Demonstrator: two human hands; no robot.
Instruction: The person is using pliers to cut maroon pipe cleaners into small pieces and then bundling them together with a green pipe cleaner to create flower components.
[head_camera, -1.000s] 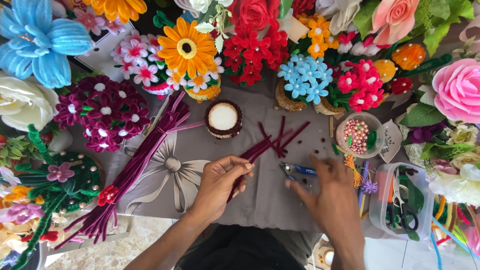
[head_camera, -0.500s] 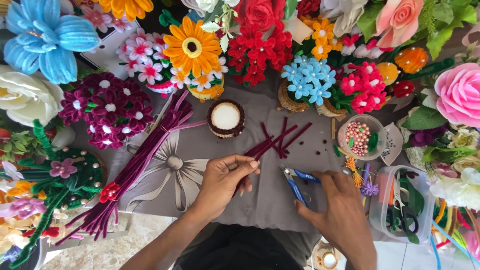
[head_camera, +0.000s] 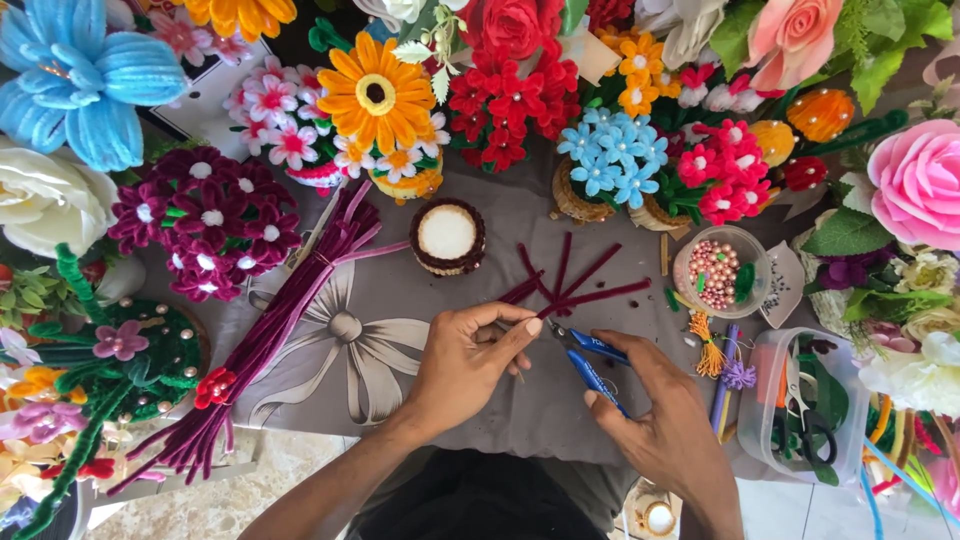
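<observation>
Near ends of the maroon pipe cleaners (head_camera: 575, 290) hidden under left hand (head_camera: 465, 365). Cutter (head_camera: 590, 362) jaws too small to tell, handles partly covered by right hand (head_camera: 655, 425). Right of cutter, scissors (head_camera: 805, 420) blurred behind plastic box (head_camera: 800, 405) wall. Blue flower (head_camera: 85, 75), far left of cutter, cut off by top edge.

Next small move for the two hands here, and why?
Probably close the blue-handled cutters on the dark red stem: the left hand pinches its end, the right hand grips the handles, and the cutter tips sit right beside that pinch, near the cut stems.
</observation>
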